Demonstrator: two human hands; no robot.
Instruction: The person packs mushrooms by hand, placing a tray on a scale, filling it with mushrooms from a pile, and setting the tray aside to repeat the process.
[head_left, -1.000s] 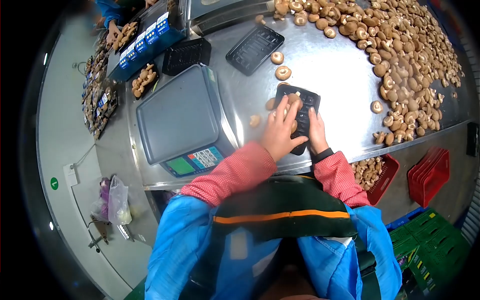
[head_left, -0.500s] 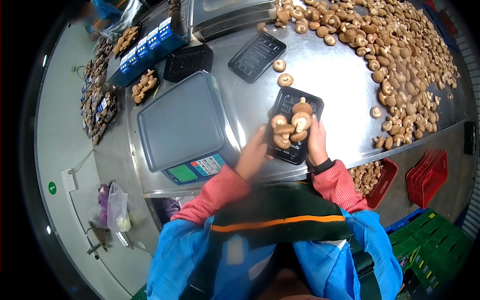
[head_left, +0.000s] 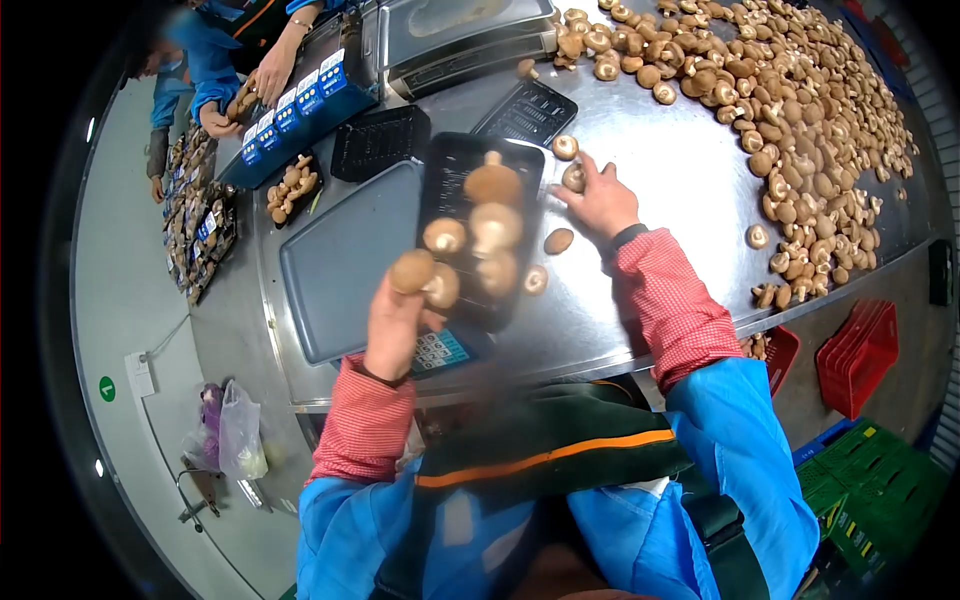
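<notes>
My left hand grips the near left side of a black plastic tray, lifted and tilted over the scale's grey platform. Several brown shiitake mushrooms lie in it, slightly blurred; one mushroom sits at the rim by my fingers. Over the steel table, my right hand closes its thumb and fingers on a shiitake mushroom. Loose around that hand are a mushroom beyond it, another nearer me and a third beside the tray.
A large mushroom pile covers the table's right side. Two black trays lie farther back. At upper left, a co-worker's hands are by a blue label box. Red baskets and green crates stand lower right.
The tray has risen and moved left in my left hand. My right hand has left it and reached forward to a mushroom. Two more mushrooms lie near it, and a co-worker's hands have appeared.
</notes>
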